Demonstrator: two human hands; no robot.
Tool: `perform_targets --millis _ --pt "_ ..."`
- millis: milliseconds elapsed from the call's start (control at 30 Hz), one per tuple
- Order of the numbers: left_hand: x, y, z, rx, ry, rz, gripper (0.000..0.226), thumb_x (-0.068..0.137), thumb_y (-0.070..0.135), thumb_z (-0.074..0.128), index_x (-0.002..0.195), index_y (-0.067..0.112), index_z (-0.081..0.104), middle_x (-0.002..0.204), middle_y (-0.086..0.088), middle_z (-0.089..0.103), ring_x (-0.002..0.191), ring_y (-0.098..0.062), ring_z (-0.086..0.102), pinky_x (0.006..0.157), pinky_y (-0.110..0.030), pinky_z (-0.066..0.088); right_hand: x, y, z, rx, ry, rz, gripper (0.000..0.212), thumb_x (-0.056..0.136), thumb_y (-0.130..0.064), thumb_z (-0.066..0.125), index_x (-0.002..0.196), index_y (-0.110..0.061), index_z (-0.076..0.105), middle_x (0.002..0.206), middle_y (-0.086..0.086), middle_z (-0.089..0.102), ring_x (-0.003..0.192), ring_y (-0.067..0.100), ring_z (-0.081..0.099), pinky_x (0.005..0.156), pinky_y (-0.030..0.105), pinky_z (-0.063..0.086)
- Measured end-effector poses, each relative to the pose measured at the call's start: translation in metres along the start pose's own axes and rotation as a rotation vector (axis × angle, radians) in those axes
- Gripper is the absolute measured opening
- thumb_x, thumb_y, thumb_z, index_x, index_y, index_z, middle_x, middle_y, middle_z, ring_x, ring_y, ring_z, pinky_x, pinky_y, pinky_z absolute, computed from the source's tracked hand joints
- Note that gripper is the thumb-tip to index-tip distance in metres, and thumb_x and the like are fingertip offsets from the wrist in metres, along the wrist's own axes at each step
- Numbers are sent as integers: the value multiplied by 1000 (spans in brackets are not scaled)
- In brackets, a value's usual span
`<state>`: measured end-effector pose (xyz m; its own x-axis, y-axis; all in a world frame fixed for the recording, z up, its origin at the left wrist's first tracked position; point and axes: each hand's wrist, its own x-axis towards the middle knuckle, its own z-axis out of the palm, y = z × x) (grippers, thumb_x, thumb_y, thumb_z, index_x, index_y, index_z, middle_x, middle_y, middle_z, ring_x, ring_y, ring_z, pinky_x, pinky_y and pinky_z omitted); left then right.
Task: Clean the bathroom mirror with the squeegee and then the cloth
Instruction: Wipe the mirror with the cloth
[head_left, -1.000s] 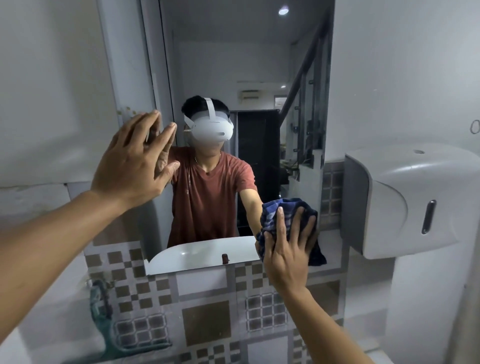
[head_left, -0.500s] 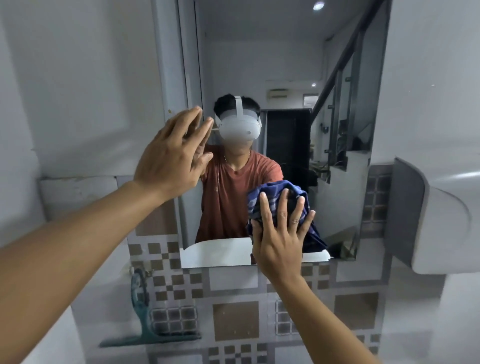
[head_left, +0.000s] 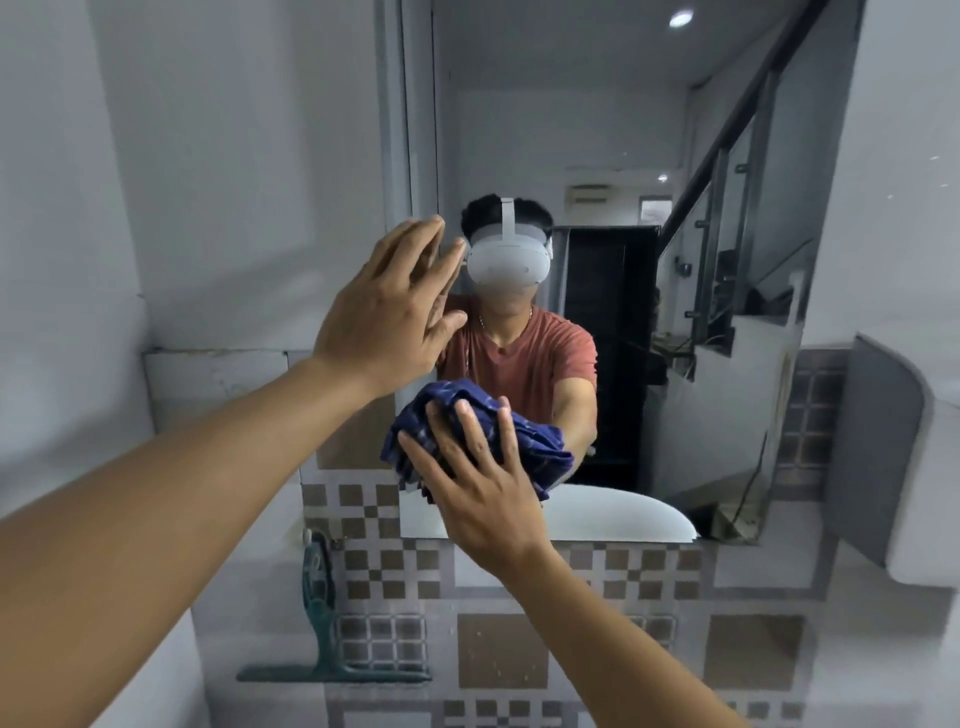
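The bathroom mirror (head_left: 597, 130) hangs on the wall straight ahead and reflects a person in a red shirt. My right hand (head_left: 478, 483) presses a bunched blue checked cloth (head_left: 540, 441) flat against the lower left part of the glass. My left hand (head_left: 395, 312) rests with fingers spread on the mirror's left edge, holding nothing. The teal squeegee (head_left: 324, 623) hangs on the tiled wall below and to the left of the mirror, blade down, untouched.
A white wall dispenser (head_left: 914, 467) juts out at the right edge. Checked brown and grey tiles (head_left: 519, 649) cover the wall under the mirror. A white sink shows only as a reflection in the glass.
My right hand has slid the cloth leftward along the bottom of the mirror. My view has shifted left, so the dispenser sits further right. My left hand stays on the mirror's left edge.
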<state>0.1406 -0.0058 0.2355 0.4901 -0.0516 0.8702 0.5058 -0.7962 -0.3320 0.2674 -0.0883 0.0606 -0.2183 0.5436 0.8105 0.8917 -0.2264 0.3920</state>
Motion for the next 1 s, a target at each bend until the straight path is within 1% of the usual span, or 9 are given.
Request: perform_targets --millis 133,267,367,500,600,733,800,867,1000 --pt "-2 2 0 -4 -19 -3 73 92 41 67 152 8 41 156 -20 37 148 -36 31 109 -49 45 -12 -7 6 -14 -68 -94 67 95 -27 47 160 -26 28 168 8 22 157 31 7 122 63 -7" --pt "-2 6 -2 4 -14 -9 72 92 40 67 152 8 42 156 -21 38 148 -37 30 113 -50 42 -23 2 4 -47 -95 -198 67 97 -30 49 160 -26 27 167 7 25 156 31 13 124 61 -2" --pt "-6 9 2 1 9 -11 66 94 35 66 150 7 45 153 -23 40 145 -39 33 114 -52 41 -32 19 -3 -62 -105 -158 70 96 -31 51 161 -28 24 167 7 24 156 30 13 124 62 2" --pt "-18 15 11 -15 33 -16 59 97 29 61 149 6 45 151 -24 42 142 -40 37 114 -51 40 -52 49 -12 -85 -96 -7 68 96 -34 53 159 -31 28 166 9 28 155 33 16 121 66 13" --pt "-21 19 14 -40 55 -32 56 98 26 55 149 5 45 150 -25 42 141 -40 37 116 -51 38 -75 71 -16 -100 -75 175 63 98 -40 48 158 -33 29 163 11 33 154 36 16 121 66 14" --pt "-21 19 17 -46 75 -30 55 98 25 55 148 4 46 150 -24 42 141 -41 36 117 -51 37 -106 100 -22 -63 -49 384 59 103 -46 38 159 -35 21 165 11 21 155 38 8 120 68 15" --pt "-22 18 18 -42 76 -31 56 99 26 56 149 5 46 150 -24 41 142 -40 36 117 -50 37 -120 110 -23 -28 -50 482 62 102 -48 38 160 -37 17 166 11 16 155 39 3 121 66 12" --pt "-22 18 19 -38 73 -32 56 99 27 57 149 5 45 151 -23 41 142 -40 35 117 -51 36 -130 115 -23 18 -46 607 64 103 -53 32 161 -40 8 168 11 9 156 39 -2 124 61 3" --pt "-22 18 19 -32 75 -37 57 99 27 57 150 6 44 152 -23 40 143 -40 34 117 -51 37 -153 113 -21 117 -26 865 64 102 -59 18 160 -42 -2 170 2 -14 155 33 -16 124 52 -9"
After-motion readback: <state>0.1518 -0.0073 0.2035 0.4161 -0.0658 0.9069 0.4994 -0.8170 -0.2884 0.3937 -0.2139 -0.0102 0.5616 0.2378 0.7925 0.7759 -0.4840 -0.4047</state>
